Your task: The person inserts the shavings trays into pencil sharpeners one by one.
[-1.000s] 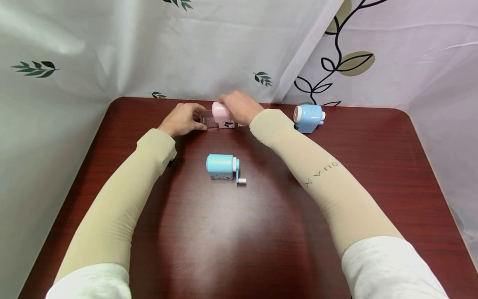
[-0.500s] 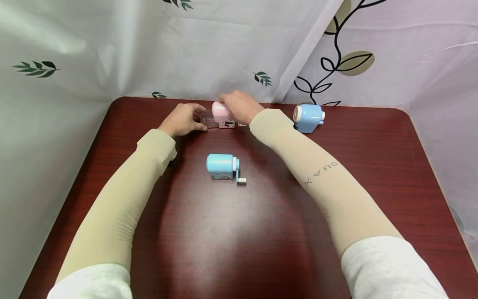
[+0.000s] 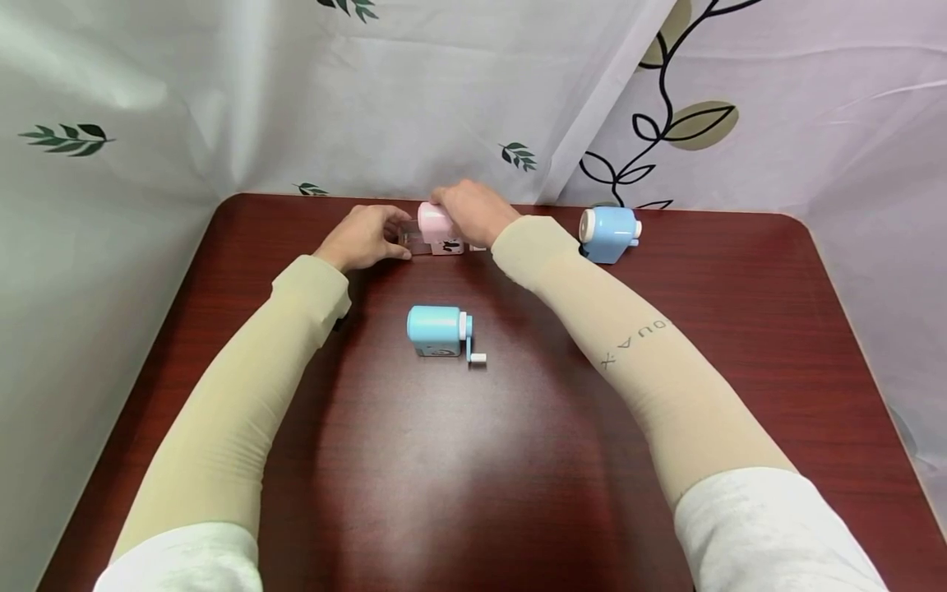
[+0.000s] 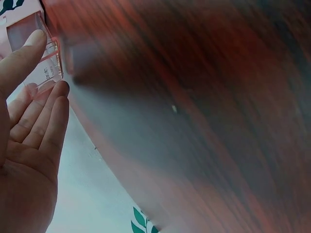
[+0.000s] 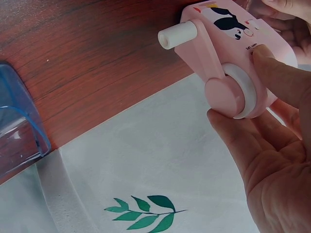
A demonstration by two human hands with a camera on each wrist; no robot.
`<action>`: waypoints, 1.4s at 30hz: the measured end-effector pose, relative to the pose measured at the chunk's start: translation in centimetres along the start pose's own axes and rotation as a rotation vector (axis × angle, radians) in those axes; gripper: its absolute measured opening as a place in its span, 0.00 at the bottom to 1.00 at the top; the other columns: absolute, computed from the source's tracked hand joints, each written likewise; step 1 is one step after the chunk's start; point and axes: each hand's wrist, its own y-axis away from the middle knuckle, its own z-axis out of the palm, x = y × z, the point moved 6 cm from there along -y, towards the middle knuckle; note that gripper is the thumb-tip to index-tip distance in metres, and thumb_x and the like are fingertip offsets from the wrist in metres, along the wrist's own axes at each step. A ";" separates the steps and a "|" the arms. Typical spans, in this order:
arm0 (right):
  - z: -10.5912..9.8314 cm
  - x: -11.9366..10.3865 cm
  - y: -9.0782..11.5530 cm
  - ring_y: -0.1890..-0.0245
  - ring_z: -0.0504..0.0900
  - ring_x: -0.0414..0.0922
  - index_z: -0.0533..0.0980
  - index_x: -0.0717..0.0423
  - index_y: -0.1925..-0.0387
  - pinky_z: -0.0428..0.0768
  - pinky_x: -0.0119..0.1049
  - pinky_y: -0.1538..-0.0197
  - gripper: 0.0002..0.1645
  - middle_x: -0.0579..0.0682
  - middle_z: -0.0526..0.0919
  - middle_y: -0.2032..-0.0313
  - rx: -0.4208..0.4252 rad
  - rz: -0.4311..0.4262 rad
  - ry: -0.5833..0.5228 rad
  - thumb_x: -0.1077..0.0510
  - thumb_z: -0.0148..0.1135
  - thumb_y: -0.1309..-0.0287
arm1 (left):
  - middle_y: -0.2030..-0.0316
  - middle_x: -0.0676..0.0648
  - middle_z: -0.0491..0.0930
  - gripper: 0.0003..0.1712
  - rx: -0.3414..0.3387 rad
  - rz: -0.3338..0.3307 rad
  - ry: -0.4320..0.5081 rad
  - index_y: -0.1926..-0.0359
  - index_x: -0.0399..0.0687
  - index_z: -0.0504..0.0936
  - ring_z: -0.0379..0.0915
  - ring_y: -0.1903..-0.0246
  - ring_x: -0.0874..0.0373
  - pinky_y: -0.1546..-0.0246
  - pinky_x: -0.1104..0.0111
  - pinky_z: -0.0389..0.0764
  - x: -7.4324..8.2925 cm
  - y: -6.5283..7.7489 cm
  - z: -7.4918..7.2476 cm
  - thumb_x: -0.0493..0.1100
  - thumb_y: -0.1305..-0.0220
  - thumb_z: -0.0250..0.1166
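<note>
A pink crank pencil sharpener (image 5: pixel 233 39) with a white-knobbed handle stands at the back of the table. My right hand (image 3: pixel 477 212) grips its body from above, thumb on one side and fingers on the other. On its left side the clear shavings drawer (image 4: pixel 46 65) sticks out of the body. My left hand (image 3: pixel 362 237) pinches that drawer between thumb and fingertips. Nearer to me stands a light-blue crank sharpener (image 3: pixel 435 330), its crank to the right. To the right of my right hand is another blue sharpener (image 3: pixel 610 234), turned at an angle.
The dark red wooden table (image 3: pixel 444 460) meets a white curtain (image 3: pixel 385 107) with leaf prints right behind the pink sharpener. In the right wrist view, the other blue sharpener's clear blue part (image 5: pixel 19 121) shows at the left edge.
Both hands keep their places on the pink sharpener and its drawer. The whole head view has shifted slightly; nothing else visibly moves.
</note>
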 end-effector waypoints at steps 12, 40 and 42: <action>0.0 0.0 0.0 0.52 0.75 0.49 0.70 0.55 0.41 0.73 0.39 0.47 0.25 0.55 0.78 0.49 -0.003 -0.004 -0.004 0.63 0.59 0.41 | 0.54 0.42 0.79 0.33 0.010 0.030 -0.010 0.43 0.40 0.73 0.75 0.53 0.51 0.49 0.59 0.73 0.9 -0.8 0.4 0.44 0.50 0.73; -0.1 0.2 -0.4 0.52 0.76 0.49 0.71 0.56 0.42 0.74 0.39 0.47 0.26 0.54 0.79 0.50 -0.009 -0.027 0.027 0.59 0.64 0.44 | 0.56 0.44 0.80 0.34 0.043 0.018 0.078 0.43 0.40 0.73 0.75 0.56 0.53 0.52 0.61 0.74 1.0 -1.2 0.6 0.44 0.52 0.74; -0.1 0.2 -0.5 0.52 0.76 0.49 0.71 0.55 0.42 0.74 0.38 0.47 0.27 0.54 0.79 0.50 -0.011 -0.027 0.031 0.59 0.64 0.44 | 0.57 0.45 0.80 0.34 0.045 0.015 0.078 0.44 0.40 0.74 0.75 0.57 0.54 0.53 0.61 0.74 1.0 -1.1 0.6 0.44 0.52 0.74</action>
